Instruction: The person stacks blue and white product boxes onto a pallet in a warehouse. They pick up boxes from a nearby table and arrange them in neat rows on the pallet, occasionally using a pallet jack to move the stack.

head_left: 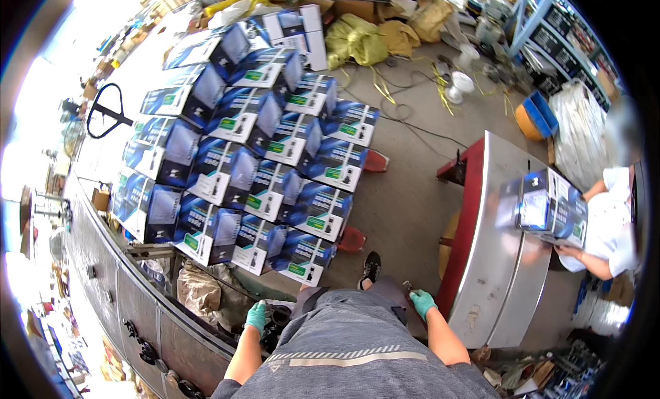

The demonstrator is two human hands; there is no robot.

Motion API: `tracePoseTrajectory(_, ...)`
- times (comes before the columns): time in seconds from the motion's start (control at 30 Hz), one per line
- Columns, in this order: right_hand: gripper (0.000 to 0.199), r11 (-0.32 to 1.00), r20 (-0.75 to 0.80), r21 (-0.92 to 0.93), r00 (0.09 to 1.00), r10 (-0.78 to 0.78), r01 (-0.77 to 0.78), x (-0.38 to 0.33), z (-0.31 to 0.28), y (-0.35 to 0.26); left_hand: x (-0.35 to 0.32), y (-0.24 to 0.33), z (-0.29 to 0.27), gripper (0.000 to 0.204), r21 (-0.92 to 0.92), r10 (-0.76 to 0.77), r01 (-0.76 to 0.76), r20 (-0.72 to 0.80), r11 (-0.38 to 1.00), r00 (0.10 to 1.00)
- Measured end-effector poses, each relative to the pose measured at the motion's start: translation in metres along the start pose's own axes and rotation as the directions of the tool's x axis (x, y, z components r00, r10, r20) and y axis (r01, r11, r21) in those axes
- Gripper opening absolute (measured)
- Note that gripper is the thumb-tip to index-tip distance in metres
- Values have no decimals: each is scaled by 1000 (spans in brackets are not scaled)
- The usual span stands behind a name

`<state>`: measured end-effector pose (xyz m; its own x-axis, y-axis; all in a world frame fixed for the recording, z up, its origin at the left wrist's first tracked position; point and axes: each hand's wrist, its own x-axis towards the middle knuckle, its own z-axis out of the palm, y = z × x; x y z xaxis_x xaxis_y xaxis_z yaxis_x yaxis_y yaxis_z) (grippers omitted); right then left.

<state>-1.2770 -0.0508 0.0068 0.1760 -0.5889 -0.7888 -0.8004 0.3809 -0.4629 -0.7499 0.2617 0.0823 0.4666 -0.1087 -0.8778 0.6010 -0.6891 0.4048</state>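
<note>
My left hand (256, 316), in a teal glove, hangs at my hip over a dark object (276, 321) that I cannot identify; whether it grips it is unclear. My right hand (421, 303), also gloved, hangs by my other hip with fingers curled loosely, close to the corner of a steel-topped table (498, 261). In front of me stands a tall stack of blue and white cartons (268, 165). One such carton (550, 208) lies on the table, where another person's hands (570, 251) hold it.
A grey metal conveyor or bench edge (124, 289) runs along my left. A sack (198, 289) lies below the stack. Yellow bags (357, 41), cables and blue shelving (550, 27) fill the far floor. My black shoe (371, 267) stands on concrete.
</note>
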Motion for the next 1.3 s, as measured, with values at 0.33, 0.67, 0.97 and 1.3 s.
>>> tracePoseTrajectory(0.33,31,916,-113,398,987,112,-58,24,-71,17,-24,36,56,30,54,157,-162,93,985,983)
tracePoseTrajectory(0.67,30,912,-164,404,975,150,-72,-13,-33,87,-8,12,55,36,-85,93,-79,180,993,979)
tracePoseTrajectory(0.97,29,861,-157,474,945,288,-184,-53,-39,52,-2,-32,36,38,228,173,-223,218,948,960)
tracePoseTrajectory(1.3,29,902,-134,430,984,115,-46,-53,-42,19,25,-53,27,40,-5,95,-96,250,995,964)
